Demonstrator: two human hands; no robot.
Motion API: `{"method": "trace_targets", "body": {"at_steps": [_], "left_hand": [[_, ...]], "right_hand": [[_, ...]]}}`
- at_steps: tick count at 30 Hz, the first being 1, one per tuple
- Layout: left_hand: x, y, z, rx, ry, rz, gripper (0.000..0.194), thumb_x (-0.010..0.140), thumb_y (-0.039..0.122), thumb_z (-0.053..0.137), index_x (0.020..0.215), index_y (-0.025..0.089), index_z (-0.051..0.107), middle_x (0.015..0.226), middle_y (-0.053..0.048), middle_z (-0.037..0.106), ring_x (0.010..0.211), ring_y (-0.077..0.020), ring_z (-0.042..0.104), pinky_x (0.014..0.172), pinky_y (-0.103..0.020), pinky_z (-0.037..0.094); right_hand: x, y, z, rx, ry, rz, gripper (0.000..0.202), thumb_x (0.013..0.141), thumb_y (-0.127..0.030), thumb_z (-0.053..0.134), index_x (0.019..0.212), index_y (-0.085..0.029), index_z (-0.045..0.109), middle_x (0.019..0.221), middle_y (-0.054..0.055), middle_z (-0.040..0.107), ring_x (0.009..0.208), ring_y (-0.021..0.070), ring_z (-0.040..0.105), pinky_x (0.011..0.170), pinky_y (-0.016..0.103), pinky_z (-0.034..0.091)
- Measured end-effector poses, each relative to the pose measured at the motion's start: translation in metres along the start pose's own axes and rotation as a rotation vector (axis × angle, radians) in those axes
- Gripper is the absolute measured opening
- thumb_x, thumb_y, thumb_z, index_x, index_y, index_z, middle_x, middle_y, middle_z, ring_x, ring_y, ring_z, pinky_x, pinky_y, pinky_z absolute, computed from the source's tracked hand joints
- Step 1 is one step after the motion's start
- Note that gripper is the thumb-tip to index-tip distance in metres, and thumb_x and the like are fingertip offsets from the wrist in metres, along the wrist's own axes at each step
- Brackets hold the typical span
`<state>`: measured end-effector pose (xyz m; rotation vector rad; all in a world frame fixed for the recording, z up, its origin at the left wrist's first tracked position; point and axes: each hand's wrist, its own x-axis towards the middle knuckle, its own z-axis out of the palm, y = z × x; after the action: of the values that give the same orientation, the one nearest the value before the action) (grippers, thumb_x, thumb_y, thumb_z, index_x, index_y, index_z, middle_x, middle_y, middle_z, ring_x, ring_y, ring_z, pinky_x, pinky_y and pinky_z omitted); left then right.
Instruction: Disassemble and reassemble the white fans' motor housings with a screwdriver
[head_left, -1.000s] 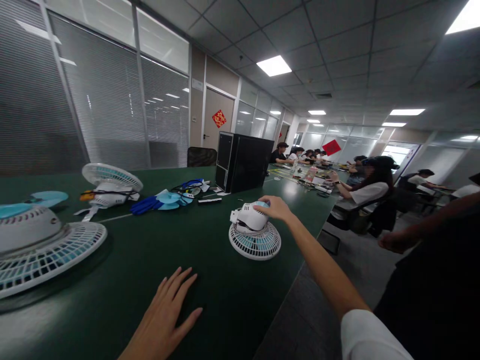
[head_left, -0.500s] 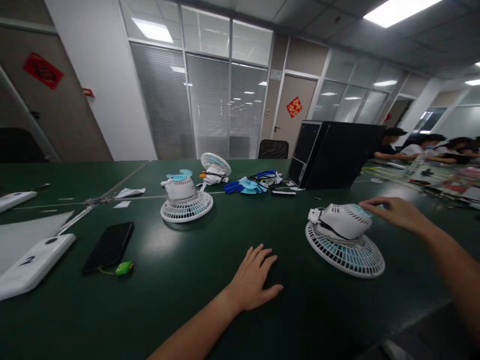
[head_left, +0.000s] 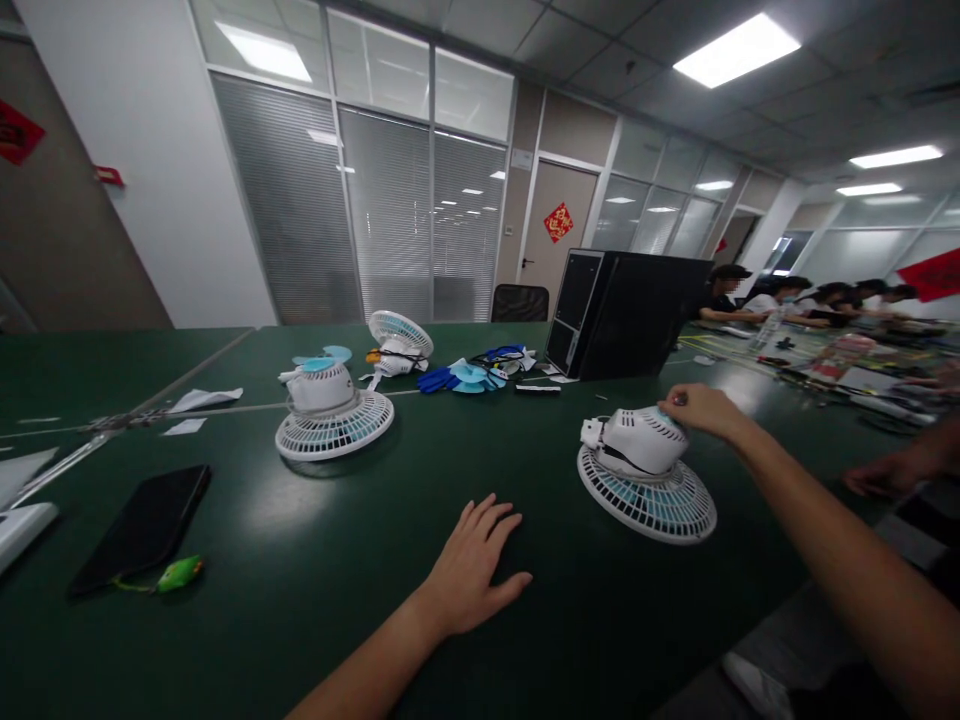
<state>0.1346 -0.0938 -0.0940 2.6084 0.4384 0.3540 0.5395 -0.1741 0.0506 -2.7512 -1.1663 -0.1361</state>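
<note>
The left hand (head_left: pixel 474 575) is laid palm down on the dark green tabletop (head_left: pixel 427 475), its fingers spread and nothing held. The right hand (head_left: pixel 709 412) is placed at the top of a white electric fan (head_left: pixel 643 440), its fingertips drawn together at a light-blue part there; whether anything is gripped between them cannot be told. The fan is set grille down on the tabletop, to the right of the left hand and in front of a black computer tower (head_left: pixel 634 315). At the right edge, another person's hand (head_left: pixel 892 470) is seen. Farther left, a second fan (head_left: pixel 322 388) is stood grille down, light-blue blades (head_left: pixel 330 357) being seen atop its housing. Behind it a third fan (head_left: pixel 402 340) is tilted, with blue gloves (head_left: pixel 439 381) to its right. Near the left edge, a green charm (head_left: pixel 178 573) is attached to a black phone (head_left: pixel 146 522).
</note>
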Motion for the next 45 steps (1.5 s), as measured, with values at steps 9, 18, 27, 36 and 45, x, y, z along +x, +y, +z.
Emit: {"method": "trace_targets", "body": {"at_steps": [9, 18, 27, 36, 45], "left_hand": [[-0.001, -0.001, -0.001, -0.02, -0.011, -0.016, 0.062, 0.093, 0.05, 0.053, 0.146, 0.02, 0.038, 0.15, -0.011, 0.044, 0.145, -0.0323, 0.03, 0.119, -0.062, 0.02], [0.0, -0.003, 0.004, -0.011, 0.013, 0.01, 0.061, 0.092, 0.05, 0.055, 0.145, 0.022, 0.04, 0.148, -0.01, 0.047, 0.144, -0.0319, 0.032, 0.119, -0.061, 0.021], [-0.001, -0.005, 0.006, 0.007, 0.036, 0.014, 0.06, 0.093, 0.051, 0.053, 0.144, 0.021, 0.04, 0.148, -0.01, 0.047, 0.144, -0.0316, 0.033, 0.119, -0.061, 0.021], [-0.002, -0.006, 0.005, -0.009, 0.036, 0.013, 0.06, 0.093, 0.052, 0.053, 0.144, 0.022, 0.04, 0.147, -0.011, 0.048, 0.143, -0.0327, 0.034, 0.118, -0.062, 0.022], [-0.001, -0.004, 0.003, -0.029, 0.009, 0.009, 0.062, 0.093, 0.054, 0.051, 0.145, 0.022, 0.039, 0.148, -0.011, 0.046, 0.144, -0.0333, 0.032, 0.118, -0.063, 0.02]], "right_hand": [[-0.075, 0.03, -0.002, 0.253, -0.086, -0.217, 0.022, 0.085, -0.039, 0.057, 0.079, -0.019, 0.064, 0.069, 0.002, 0.062, 0.063, 0.0167, 0.059, 0.056, 0.027, 0.046], [-0.176, 0.002, 0.096, 0.371, -0.035, -0.349, 0.026, 0.081, -0.045, 0.058, 0.069, -0.024, 0.068, 0.077, 0.005, 0.067, 0.066, 0.0217, 0.059, 0.062, 0.034, 0.042], [-0.046, 0.01, 0.007, 1.127, 0.436, -0.105, 0.028, 0.085, -0.043, 0.068, 0.095, -0.017, 0.069, 0.078, 0.001, 0.062, 0.06, 0.0113, 0.052, 0.052, 0.024, 0.044], [0.012, -0.016, -0.01, 1.682, 0.675, 0.038, 0.031, 0.096, -0.038, 0.057, 0.119, -0.017, 0.059, 0.114, 0.008, 0.063, 0.092, 0.0177, 0.064, 0.077, 0.036, 0.057], [0.011, -0.025, 0.007, 1.663, 0.655, -0.023, 0.026, 0.098, -0.039, 0.053, 0.103, -0.014, 0.06, 0.082, 0.0, 0.06, 0.058, 0.0071, 0.053, 0.05, 0.02, 0.047]]}}
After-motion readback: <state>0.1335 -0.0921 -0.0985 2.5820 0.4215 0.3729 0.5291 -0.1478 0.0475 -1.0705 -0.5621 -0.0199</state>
